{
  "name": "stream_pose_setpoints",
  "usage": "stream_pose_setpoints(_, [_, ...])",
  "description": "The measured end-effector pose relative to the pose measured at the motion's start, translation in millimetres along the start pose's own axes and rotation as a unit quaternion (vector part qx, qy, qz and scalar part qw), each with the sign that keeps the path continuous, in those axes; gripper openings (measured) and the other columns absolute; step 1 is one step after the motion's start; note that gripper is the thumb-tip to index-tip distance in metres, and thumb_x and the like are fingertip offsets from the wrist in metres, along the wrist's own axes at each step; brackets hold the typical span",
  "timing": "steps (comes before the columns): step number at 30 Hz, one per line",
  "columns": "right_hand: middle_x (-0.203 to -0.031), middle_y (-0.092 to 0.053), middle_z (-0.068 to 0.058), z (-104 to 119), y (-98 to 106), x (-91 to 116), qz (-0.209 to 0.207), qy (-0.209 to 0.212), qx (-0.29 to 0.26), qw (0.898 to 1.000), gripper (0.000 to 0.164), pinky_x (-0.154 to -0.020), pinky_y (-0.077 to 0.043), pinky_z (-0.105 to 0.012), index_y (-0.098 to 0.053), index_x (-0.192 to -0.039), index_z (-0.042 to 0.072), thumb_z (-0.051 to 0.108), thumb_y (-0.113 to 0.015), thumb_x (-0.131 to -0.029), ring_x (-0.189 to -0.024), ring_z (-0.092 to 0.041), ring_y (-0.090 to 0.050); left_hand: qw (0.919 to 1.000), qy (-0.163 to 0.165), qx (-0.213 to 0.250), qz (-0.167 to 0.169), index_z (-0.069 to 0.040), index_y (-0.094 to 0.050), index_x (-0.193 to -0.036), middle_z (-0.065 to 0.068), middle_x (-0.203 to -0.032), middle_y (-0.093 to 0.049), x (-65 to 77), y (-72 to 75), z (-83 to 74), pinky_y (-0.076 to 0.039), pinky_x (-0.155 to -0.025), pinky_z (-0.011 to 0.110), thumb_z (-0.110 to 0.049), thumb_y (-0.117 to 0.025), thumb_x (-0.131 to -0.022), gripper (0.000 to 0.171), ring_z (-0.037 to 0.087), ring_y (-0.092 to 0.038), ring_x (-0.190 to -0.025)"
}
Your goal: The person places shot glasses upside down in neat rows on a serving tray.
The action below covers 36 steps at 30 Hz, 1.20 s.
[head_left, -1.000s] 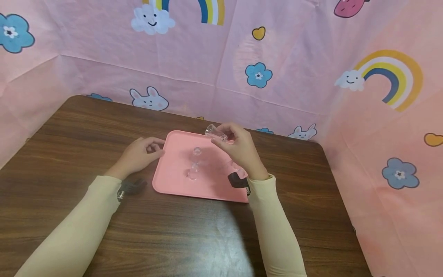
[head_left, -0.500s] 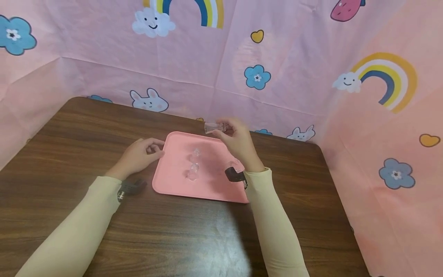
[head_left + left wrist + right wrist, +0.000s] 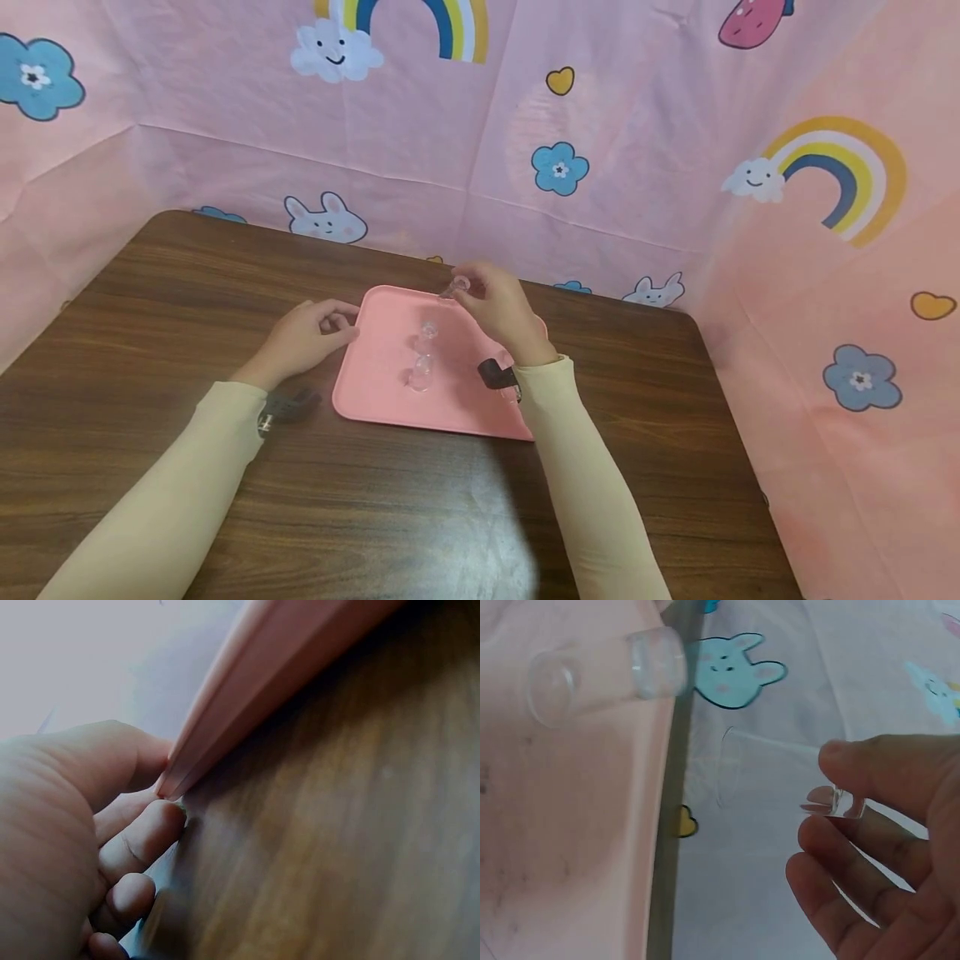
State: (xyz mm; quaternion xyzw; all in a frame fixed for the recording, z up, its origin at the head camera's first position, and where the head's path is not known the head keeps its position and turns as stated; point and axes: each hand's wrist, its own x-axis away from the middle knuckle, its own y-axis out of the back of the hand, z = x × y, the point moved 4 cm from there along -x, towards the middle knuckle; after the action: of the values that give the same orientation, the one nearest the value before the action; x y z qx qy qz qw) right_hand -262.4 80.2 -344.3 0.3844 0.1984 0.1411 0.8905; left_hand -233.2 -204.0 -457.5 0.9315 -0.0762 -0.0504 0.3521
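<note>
My right hand (image 3: 498, 304) holds a small clear shot glass (image 3: 772, 776) by its thick base, between thumb and fingers. The glass is tilted with its mouth away from the palm, over the far edge of the pink tray (image 3: 375, 367) in the head view. At the tray's left side, my left hand (image 3: 303, 333) pinches the rim; in the left wrist view the thumb (image 3: 131, 754) lies against it. Two more clear glasses, one nearer the far side (image 3: 427, 333) and one closer to me (image 3: 421, 375), stand in a line on the tray.
Another clear glass (image 3: 510, 393) is partly hidden behind the right wrist's black strap (image 3: 495, 374). The tray lies on a brown wooden table (image 3: 360, 508). A pink printed cloth (image 3: 420, 125) hangs behind the table's far edge and along the right side.
My right hand first lifts slightly, then lowers towards the tray's far edge, turning the glass from sideways to mouth slanting down. My left hand stays at the tray's rim.
</note>
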Motion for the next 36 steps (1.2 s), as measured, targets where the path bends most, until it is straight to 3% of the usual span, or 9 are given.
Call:
stream_pose_setpoints(7, [-0.121, -0.07, -0.007, -2, -22, -6, 0.047, -0.023, 0.054, 0.997, 0.029, -0.098, -0.052, -0.036, -0.067, -0.127, 0.003, 0.016, -0.068, -0.101, -0.113, -0.023, -0.067, 1.0, 0.007, -0.002, 0.0, -0.014, -0.066, -0.135, 0.004, -0.102, -0.065, 0.4, -2.3, 2.5, -0.042, -0.083, 0.042, -0.039, -0.068, -0.1, 0.043, 0.024, -0.052, -0.098])
stream_pose_setpoints(20, [-0.112, -0.069, -0.005, -3, -48, -15, 0.08, -0.03, 0.134, 0.987, 0.025, -0.091, -0.051, -0.034, -0.065, -0.124, 0.007, 0.017, -0.068, -0.101, -0.101, -0.02, -0.064, 1.0, 0.001, -0.002, 0.0, -0.014, -0.066, -0.135, 0.003, -0.101, -0.065, 2.8, -2.2, 2.9, -0.041, -0.083, 0.041, -0.041, -0.067, -0.1, 0.044, 0.022, -0.052, -0.098])
stream_pose_setpoints(27, [-0.109, -0.068, -0.006, -8, -59, -17, 0.095, -0.051, 0.144, 0.984, 0.025, -0.088, -0.052, -0.033, -0.066, -0.124, 0.008, 0.016, -0.068, -0.101, -0.097, -0.021, -0.063, 1.0, 0.004, 0.0, 0.002, -0.013, -0.065, -0.136, 0.004, -0.102, -0.065, 3.6, -0.9, 1.4, -0.041, -0.084, 0.042, -0.041, -0.067, -0.1, 0.045, 0.023, -0.051, -0.098])
stream_pose_setpoints(31, [-0.132, -0.065, -0.012, -6, -52, -14, 0.09, -0.04, 0.13, 0.987, 0.048, -0.101, -0.05, -0.036, -0.051, -0.144, 0.004, 0.013, -0.069, -0.101, -0.122, -0.026, -0.062, 1.0, 0.005, -0.006, 0.0, -0.013, -0.065, -0.136, 0.004, -0.103, -0.065, 3.7, 0.6, 1.4, -0.041, -0.083, 0.042, -0.041, -0.066, -0.1, 0.046, 0.023, -0.052, -0.099])
stream_pose_setpoints(34, [-0.14, -0.06, -0.017, -3, -29, 2, 0.054, -0.011, 0.109, 0.993, 0.063, -0.108, -0.046, -0.04, -0.037, -0.154, 0.001, 0.01, -0.069, -0.1, -0.132, -0.031, -0.057, 1.0, 0.001, -0.005, 0.0, -0.013, -0.065, -0.136, 0.005, -0.103, -0.065, 2.4, 1.3, 1.0, -0.042, -0.083, 0.042, -0.04, -0.067, -0.1, 0.045, 0.024, -0.052, -0.098])
stream_pose_setpoints(36, [-0.138, -0.06, -0.018, -4, -7, 20, 0.016, 0.004, 0.083, 0.996, 0.062, -0.108, -0.047, -0.042, -0.039, -0.153, 0.0, 0.01, -0.069, -0.1, -0.13, -0.032, -0.058, 1.0, -0.001, -0.004, 0.0, -0.012, -0.065, -0.136, 0.005, -0.103, -0.065, 1.6, 1.8, 1.2, -0.042, -0.084, 0.042, -0.039, -0.067, -0.1, 0.045, 0.024, -0.052, -0.098])
